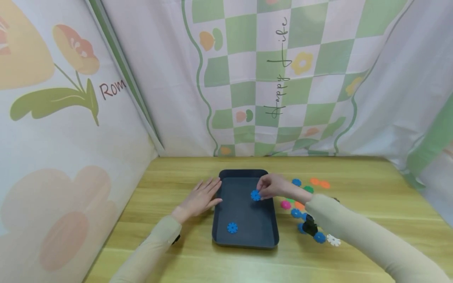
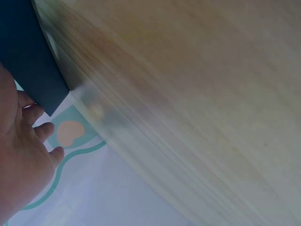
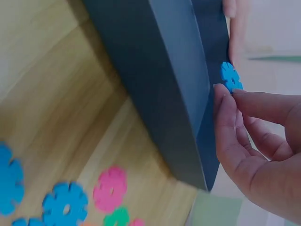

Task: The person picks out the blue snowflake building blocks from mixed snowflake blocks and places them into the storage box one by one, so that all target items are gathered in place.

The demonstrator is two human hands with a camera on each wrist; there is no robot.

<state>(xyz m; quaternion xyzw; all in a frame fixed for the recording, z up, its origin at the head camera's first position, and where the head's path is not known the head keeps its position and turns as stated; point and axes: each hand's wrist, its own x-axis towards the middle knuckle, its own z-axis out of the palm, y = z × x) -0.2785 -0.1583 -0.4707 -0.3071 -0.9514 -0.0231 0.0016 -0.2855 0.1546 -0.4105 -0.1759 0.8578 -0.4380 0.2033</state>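
Note:
My right hand (image 1: 272, 186) pinches a blue snowflake disc (image 1: 255, 195) between thumb and fingertips, over the right side of a dark grey tray (image 1: 244, 240). In the right wrist view the notched rim of this disc (image 3: 231, 76) sticks out past the fingertips. Another blue snowflake disc (image 1: 232, 228) lies flat in the tray, toward its near left corner. My left hand (image 1: 200, 198) lies with fingers straight at the tray's left rim. The left wrist view shows its fingers (image 2: 33, 113) against the tray's outer wall.
Right of the tray, loose snowflake discs are scattered on the wooden table (image 1: 177, 251): several blue ones (image 1: 319, 237), a pink one (image 1: 286, 204), orange ones (image 1: 325, 184), a green one (image 1: 308, 189) and a white one (image 1: 334, 240). My right forearm (image 1: 368, 232) passes over some. A patterned curtain (image 1: 244, 94) hangs behind.

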